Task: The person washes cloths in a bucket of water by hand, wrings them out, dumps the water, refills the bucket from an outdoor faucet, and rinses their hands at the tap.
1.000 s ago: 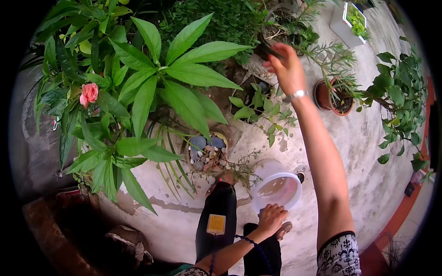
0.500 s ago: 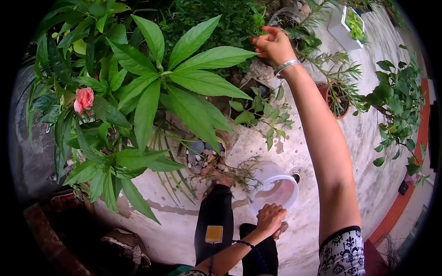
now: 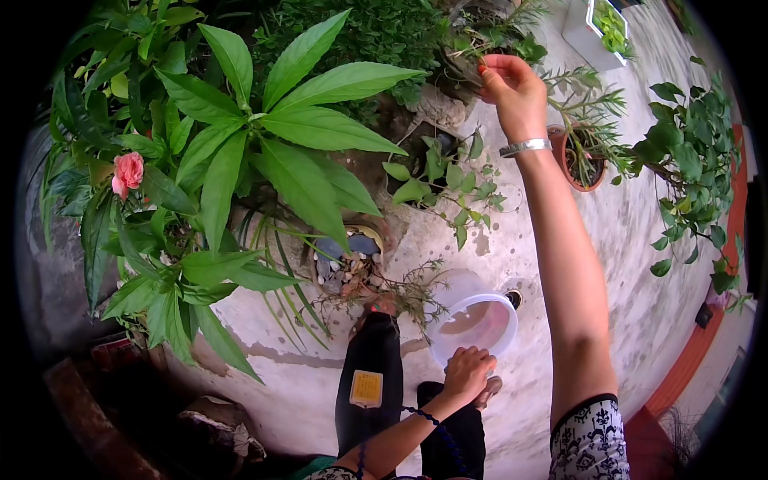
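My left hand (image 3: pixel 470 373) is closed on the near rim of a translucent white plastic bucket (image 3: pixel 513 324), which is tilted so its mouth shows. At the upper right, my right hand (image 3: pixel 518 86), with a silver bracelet at the wrist, is held in a pinch beside a potted plant (image 3: pixel 504 42) with thin green leaves. Whatever lies between those fingertips is too small to make out. Below this hand a trailing leafy plant (image 3: pixel 436 180) spreads over the pale floor.
A large broad-leaved plant (image 3: pixel 256 120) fills the left, near a pink flower (image 3: pixel 128 172). A pot of stones (image 3: pixel 352 264) stands ahead of my foot. Rightward are a terracotta pot (image 3: pixel 582 164), a white planter (image 3: pixel 592 36) and a leafy bush (image 3: pixel 692 168). A yellow pendant (image 3: pixel 366 389) hangs low.
My right hand has moved right and slightly toward me, away from the green growth it was beside. My left hand stays on the bucket. The view has shifted slightly.
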`<state>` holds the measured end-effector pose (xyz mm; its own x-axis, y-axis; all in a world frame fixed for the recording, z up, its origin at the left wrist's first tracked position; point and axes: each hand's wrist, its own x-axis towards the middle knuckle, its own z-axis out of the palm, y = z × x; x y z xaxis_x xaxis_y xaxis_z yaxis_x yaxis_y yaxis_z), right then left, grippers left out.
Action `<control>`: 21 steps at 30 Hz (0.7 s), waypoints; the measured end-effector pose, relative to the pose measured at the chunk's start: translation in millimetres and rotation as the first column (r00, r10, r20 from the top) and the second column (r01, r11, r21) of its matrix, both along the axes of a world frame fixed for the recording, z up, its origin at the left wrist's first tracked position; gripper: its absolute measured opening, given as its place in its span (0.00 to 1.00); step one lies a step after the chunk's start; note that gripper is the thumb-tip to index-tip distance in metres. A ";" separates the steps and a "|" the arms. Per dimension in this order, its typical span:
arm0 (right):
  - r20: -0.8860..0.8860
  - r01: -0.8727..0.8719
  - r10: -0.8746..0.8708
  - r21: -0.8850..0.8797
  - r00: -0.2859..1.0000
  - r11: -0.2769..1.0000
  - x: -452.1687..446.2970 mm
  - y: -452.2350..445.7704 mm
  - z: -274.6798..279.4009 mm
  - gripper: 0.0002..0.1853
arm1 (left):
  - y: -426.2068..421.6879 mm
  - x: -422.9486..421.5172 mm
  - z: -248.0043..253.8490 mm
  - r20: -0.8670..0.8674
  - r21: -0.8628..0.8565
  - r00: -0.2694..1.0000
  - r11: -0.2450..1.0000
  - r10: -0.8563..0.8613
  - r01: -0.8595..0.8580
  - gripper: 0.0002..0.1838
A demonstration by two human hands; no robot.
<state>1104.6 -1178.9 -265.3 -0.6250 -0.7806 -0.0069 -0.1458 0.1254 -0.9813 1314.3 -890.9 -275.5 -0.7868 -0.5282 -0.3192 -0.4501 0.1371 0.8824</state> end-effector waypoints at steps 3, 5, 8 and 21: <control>0.049 0.040 -0.037 -0.049 0.998 0.998 4.4 20.4 8.3 0.06 | 2.1 -0.7 -0.8 0.009 0.000 1.000 1.000 -0.012 0.012 0.11; 0.034 0.043 -0.042 -0.049 0.999 0.998 12.6 38.8 19.2 0.07 | 2.0 -1.1 -0.2 0.006 -0.005 1.000 1.000 -0.010 0.010 0.11; -0.080 0.056 -0.061 -0.066 0.995 0.996 30.1 69.6 31.3 0.06 | 3.9 0.2 -1.7 0.010 -0.015 1.000 1.000 -0.018 0.018 0.11; 0.080 0.211 -0.202 -0.118 0.976 0.970 58.0 212.7 44.6 0.08 | 30.3 -3.4 -5.2 0.058 0.004 0.994 0.996 -0.094 0.094 0.08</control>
